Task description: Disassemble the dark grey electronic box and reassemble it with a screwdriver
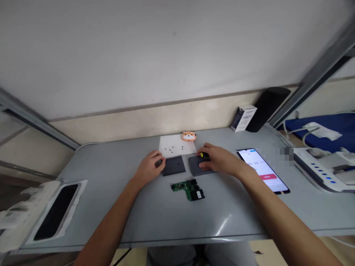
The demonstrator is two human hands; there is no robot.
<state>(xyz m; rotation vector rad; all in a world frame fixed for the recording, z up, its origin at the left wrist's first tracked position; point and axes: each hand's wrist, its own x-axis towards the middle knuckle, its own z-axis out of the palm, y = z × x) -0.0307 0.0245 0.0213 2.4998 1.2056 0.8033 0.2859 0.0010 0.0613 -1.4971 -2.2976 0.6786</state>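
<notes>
My left grip (149, 166) pinched a dark piece (158, 163) by the panel (174, 166), my right grip (215, 157) held the yellow-tipped tool (204, 154) over the case (197, 170) on the tabletop (235, 207), and light, steady pressure seemed best.

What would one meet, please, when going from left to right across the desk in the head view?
White power strip, black slab on a white sheet, left hand, flat dark panel, right hand, lit phone, blue-ported charging strip.
</notes>
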